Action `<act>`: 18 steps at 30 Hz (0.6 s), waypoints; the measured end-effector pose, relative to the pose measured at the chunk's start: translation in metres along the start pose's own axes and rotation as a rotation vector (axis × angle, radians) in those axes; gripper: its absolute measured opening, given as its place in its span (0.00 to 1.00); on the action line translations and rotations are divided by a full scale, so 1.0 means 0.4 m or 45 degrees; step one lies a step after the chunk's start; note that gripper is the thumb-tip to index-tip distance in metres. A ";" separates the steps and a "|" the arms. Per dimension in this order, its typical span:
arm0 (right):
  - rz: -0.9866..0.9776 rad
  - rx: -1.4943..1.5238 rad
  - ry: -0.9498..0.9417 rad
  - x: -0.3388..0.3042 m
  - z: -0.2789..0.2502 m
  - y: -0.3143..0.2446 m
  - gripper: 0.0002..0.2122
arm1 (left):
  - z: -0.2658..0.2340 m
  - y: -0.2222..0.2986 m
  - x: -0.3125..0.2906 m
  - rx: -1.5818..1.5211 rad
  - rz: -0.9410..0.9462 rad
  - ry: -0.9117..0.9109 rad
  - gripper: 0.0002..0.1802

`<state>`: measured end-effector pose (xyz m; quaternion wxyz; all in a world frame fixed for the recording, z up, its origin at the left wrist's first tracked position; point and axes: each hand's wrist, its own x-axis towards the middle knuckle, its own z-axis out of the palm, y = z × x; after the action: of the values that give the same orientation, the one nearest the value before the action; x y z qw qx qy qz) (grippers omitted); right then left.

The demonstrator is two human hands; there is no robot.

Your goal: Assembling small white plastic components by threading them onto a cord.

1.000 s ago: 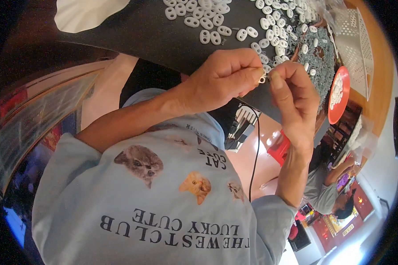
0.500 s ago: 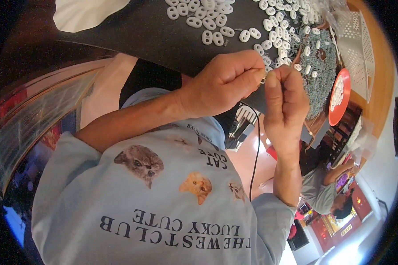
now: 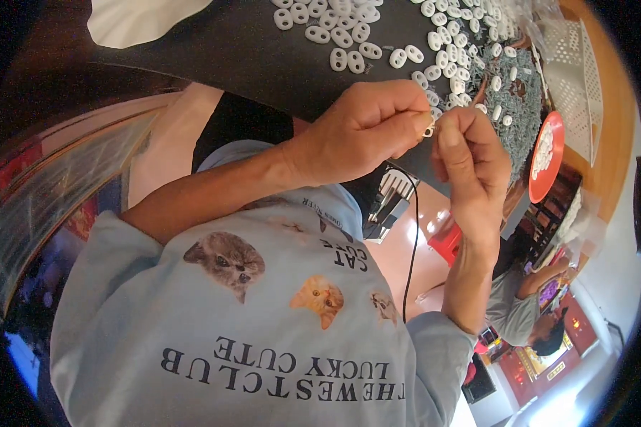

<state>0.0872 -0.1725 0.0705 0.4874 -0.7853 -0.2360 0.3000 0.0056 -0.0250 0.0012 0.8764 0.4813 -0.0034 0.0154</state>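
Observation:
Over the near edge of the dark table, my left hand (image 3: 367, 135) is closed in a pinch, with a small white two-hole oval piece (image 3: 429, 129) showing at its thumb and fingertip. Just to its right, my right hand (image 3: 473, 156) has thumb and forefinger pressed together; whatever is between them is too small or hidden to make out. A narrow gap separates the two pairs of fingertips. Beyond my hands, many similar white ovals (image 3: 347, 60) lie loose on the tabletop. A heap of tiny grey parts (image 3: 516, 132), perhaps springs, spreads at the right.
To the right stands a red dish (image 3: 554, 171) of small white parts, near a white perforated basket (image 3: 573, 85). A cream scalloped item (image 3: 139, 21) lies at the far left. A black cable (image 3: 415, 242) hangs below the table. Another person (image 3: 513, 309) sits at the lower right.
My right hand has drawn slightly rightward, away from the left, widening the gap between the fingertips. More of the white oval piece in my left hand now shows.

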 end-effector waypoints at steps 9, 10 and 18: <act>-0.070 0.020 -0.002 0.012 -0.005 0.011 0.05 | -0.003 0.005 -0.001 -0.054 -0.072 -0.012 0.10; -0.132 -0.032 -0.029 0.014 -0.006 0.013 0.05 | -0.001 0.002 0.001 -0.054 -0.070 -0.013 0.10; -0.155 -0.221 -0.094 0.020 -0.008 -0.003 0.05 | -0.004 0.011 0.005 0.002 -0.075 -0.015 0.09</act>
<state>0.0950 -0.1688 0.0710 0.4259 -0.7972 -0.3263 0.2769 0.0074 -0.0211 0.0038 0.8761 0.4818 0.0054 -0.0132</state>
